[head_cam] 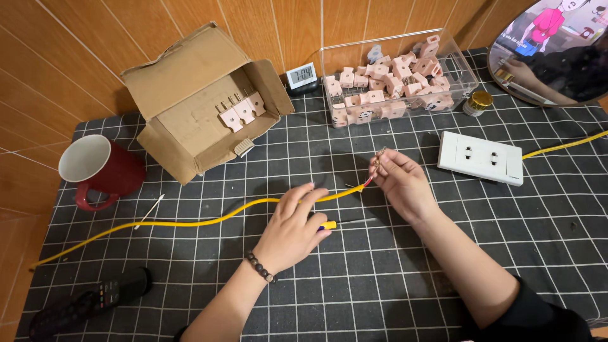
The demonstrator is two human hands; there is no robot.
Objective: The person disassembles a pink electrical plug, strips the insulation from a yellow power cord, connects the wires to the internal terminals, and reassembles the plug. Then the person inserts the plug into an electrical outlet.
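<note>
Glossy yellow plastic cable over matt checked cloth; rough brown cardboard box, clear plastic bin, shiny red ceramic mug, smooth white plastic socket.

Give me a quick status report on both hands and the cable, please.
Left hand pressing yellow cable down, over a screwdriver. Right hand pinching bared wire ends. White socket plate close by.

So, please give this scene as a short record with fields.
left hand: resting on yellow cable, over a yellow-tipped tool
right hand: pinching the cable's bare wire ends
surface: checked mat
behind: cardboard box, clear bin of pink plugs
right: white socket
left: red mug
</note>
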